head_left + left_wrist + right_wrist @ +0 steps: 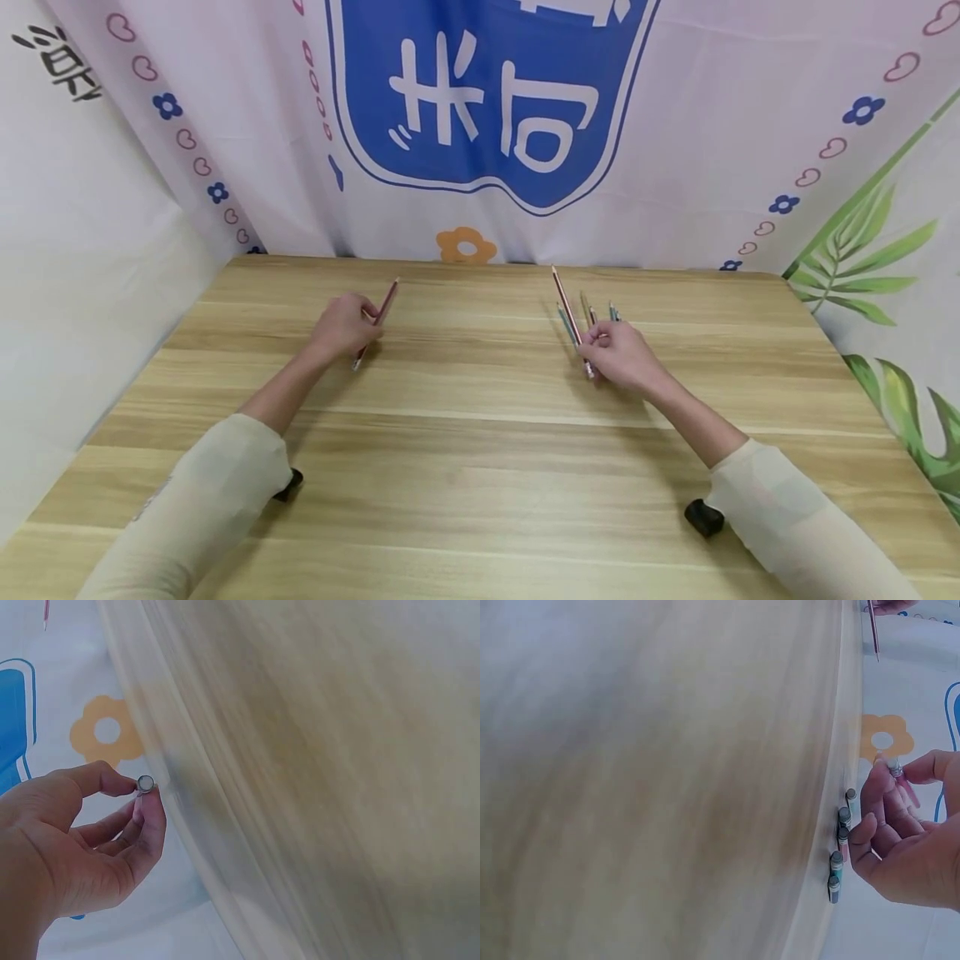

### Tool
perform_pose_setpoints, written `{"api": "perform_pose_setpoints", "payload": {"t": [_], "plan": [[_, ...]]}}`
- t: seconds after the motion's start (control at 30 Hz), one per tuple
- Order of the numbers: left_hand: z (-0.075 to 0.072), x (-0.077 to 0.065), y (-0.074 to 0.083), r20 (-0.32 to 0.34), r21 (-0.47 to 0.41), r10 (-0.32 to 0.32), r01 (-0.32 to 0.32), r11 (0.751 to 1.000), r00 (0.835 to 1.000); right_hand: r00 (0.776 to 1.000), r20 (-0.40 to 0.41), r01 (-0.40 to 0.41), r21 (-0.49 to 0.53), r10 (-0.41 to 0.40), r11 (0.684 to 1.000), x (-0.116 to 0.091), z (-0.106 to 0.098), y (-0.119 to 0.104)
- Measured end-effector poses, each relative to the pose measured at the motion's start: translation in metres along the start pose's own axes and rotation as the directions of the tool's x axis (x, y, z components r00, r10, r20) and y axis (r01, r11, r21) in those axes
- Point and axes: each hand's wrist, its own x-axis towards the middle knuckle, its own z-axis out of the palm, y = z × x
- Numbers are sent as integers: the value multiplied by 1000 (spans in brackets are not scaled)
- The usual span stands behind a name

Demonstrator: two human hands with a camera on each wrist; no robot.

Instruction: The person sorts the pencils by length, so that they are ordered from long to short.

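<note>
Between thumb and fingers, my left hand (347, 325) pinches a dark red pencil (387, 302) over the far left part of the table; its tip points away from me. The left wrist view shows the round end (145, 783) of that pencil at the fingertips. On the right, my right hand (621, 357) pinches a red-and-white striped pencil (564, 298), tilted with its tip towards the back edge. Several other pencils lie beside and partly behind this hand, among them a teal one (564, 320) and a tan one (585, 302). Their ends (836, 864) form a row in the right wrist view.
The wooden table (450, 483) ends at a hanging cloth (705, 167) with a blue emblem and an orange flower (466, 246). White wall coverings stand at both sides. Small black objects (704, 517) show by the sleeves.
</note>
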Motion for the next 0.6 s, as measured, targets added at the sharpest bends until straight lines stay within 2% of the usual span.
{"api": "perform_pose_setpoints", "payload": {"t": [0.2, 0.43, 0.6], "plan": [[-5, -3, -6, -6, 20, -5, 5, 1000, 1000, 1000, -17, 13, 23, -13, 1000, 2, 0, -2], [-10, -5, -15, -5, 23, -5, 5, 1000, 1000, 1000, -21, -13, 103, 15, 995, 2, 0, -5], [-12, -5, -18, -12, 28, 3, -2, 1000, 1000, 1000, -22, -14, 119, 16, 993, 1, 0, -5]]}}
